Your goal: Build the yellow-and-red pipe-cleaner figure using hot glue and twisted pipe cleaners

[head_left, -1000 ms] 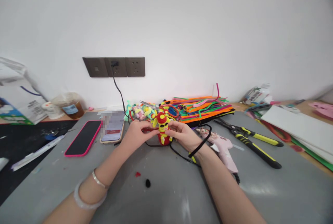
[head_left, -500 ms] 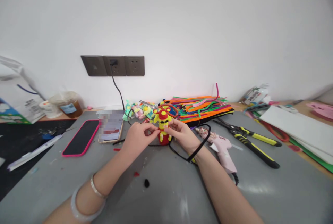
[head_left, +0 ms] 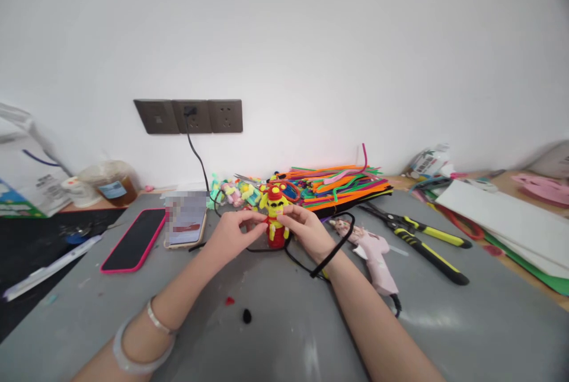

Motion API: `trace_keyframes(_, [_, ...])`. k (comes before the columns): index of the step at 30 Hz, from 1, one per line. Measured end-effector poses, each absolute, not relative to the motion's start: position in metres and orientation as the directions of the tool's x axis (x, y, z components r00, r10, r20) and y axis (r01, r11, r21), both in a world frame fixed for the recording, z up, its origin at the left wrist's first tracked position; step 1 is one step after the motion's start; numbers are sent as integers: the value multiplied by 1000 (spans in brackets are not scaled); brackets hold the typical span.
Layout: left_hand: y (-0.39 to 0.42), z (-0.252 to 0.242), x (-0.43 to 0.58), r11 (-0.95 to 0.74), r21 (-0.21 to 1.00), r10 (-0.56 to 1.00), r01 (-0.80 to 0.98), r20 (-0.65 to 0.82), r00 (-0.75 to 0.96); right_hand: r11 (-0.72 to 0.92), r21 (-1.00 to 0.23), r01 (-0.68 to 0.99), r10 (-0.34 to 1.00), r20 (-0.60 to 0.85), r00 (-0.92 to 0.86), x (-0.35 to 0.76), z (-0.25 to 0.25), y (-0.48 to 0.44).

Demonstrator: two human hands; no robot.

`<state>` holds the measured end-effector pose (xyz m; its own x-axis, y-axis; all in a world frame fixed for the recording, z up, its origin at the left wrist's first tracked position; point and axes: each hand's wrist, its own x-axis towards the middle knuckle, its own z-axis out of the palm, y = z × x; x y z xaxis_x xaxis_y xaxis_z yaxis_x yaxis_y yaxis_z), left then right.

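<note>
A small figure (head_left: pixel 276 234) of red and yellow pipe cleaners stands upright on the grey mat, with a red hat, yellow flaps and dark glasses-like marks on its face. My right hand (head_left: pixel 309 233) grips it from the right, thumb and fingers at its face and side. My left hand (head_left: pixel 237 233) is closed in a pinch at the figure's left side, where a bit of red shows by the fingertips. Whether that bit is part of the figure I cannot tell. A black cord (head_left: pixel 334 250) passes over my right wrist.
Behind the figure lie scissors (head_left: pixel 249 179) and a pile of coloured pipe cleaners (head_left: pixel 342 186). A pink glue gun (head_left: pixel 377 257) and yellow-black pliers (head_left: pixel 427 252) are on the right. Two phones, one pink-edged (head_left: pixel 134 241), lie left. A black scrap (head_left: pixel 246 315) sits in front.
The view has shifted slightly. Red now shows at my left fingertips beside the figure; my right hand keeps its grip.
</note>
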<state>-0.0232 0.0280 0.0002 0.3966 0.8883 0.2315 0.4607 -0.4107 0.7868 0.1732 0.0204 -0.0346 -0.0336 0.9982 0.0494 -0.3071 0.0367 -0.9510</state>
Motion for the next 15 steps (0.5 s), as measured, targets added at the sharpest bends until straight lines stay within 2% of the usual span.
trace_keyframes(15, [32, -5, -24, -454, 778, 873, 434, 291, 392, 45, -950, -308, 998, 54, -21, 169, -33, 20])
